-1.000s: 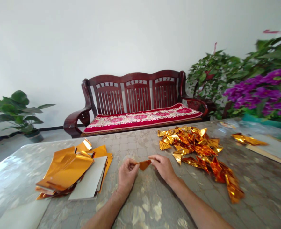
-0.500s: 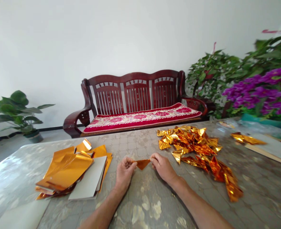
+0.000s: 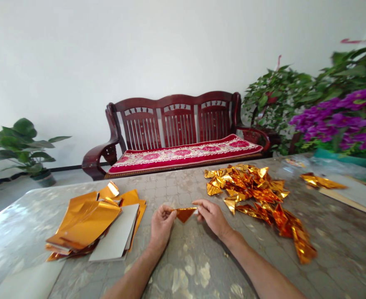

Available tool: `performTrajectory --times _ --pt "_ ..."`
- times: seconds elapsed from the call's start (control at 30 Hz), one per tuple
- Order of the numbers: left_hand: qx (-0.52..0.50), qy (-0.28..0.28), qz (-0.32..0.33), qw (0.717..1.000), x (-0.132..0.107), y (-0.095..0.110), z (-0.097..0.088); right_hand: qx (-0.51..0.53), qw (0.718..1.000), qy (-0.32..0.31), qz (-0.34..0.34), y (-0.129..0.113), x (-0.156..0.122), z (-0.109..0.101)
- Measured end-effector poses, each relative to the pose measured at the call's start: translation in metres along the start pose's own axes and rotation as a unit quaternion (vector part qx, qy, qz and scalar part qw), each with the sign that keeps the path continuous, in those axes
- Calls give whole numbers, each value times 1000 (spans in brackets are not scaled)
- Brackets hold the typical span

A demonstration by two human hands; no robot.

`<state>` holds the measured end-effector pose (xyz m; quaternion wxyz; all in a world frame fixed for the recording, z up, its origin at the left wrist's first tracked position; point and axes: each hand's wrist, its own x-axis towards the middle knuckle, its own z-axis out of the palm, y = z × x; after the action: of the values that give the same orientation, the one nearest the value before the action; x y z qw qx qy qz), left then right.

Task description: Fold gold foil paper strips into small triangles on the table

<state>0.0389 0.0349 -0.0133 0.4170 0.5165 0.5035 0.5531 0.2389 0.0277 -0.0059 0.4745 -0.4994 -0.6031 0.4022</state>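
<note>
Between my hands is a small folded triangle of gold foil paper [image 3: 184, 214], its point facing down toward me. My left hand [image 3: 162, 222] pinches its left corner between thumb and fingers. At the right corner, my right hand [image 3: 212, 218] has its fingers closed on the paper, where a bit of white shows. Left of my hands lies a loose stack of gold foil sheets [image 3: 88, 220], with white-backed sheets [image 3: 116, 238] along its right side. Off to the right is a heap of folded gold foil pieces [image 3: 248, 185], trailing toward me.
The patterned table [image 3: 183, 270] spans the foreground. Behind it stands a dark red wooden bench [image 3: 176, 120] with a floral red cushion [image 3: 186, 153]. Purple flowers [image 3: 341, 118] and a pale board [image 3: 354, 193] are at the right. A potted plant [image 3: 24, 145] stands on the floor at left.
My right fingers have shifted slightly at the right corner, so more of the triangle and a white patch now show. My left hand keeps its pinch, nearly still.
</note>
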Motion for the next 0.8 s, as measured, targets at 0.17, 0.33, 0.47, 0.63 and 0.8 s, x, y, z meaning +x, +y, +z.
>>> performTrajectory --times 0.17,0.33,0.47,0.63,0.8 --pt "-6 5 -2 1000 0 1 1 105 994 -8 31 0 2 1" --pt "-16 -9 -8 1000 1 -3 0 113 993 0 33 6 6 3" --pt "-41 -54 -32 997 1 -2 -1 74 997 10 28 3 6 1" --pt "-79 -105 -48 990 0 0 -1 -48 997 35 -43 0 7 -3" --pt "-94 -120 -64 986 -1 3 -1 -95 992 34 -81 4 8 -2"
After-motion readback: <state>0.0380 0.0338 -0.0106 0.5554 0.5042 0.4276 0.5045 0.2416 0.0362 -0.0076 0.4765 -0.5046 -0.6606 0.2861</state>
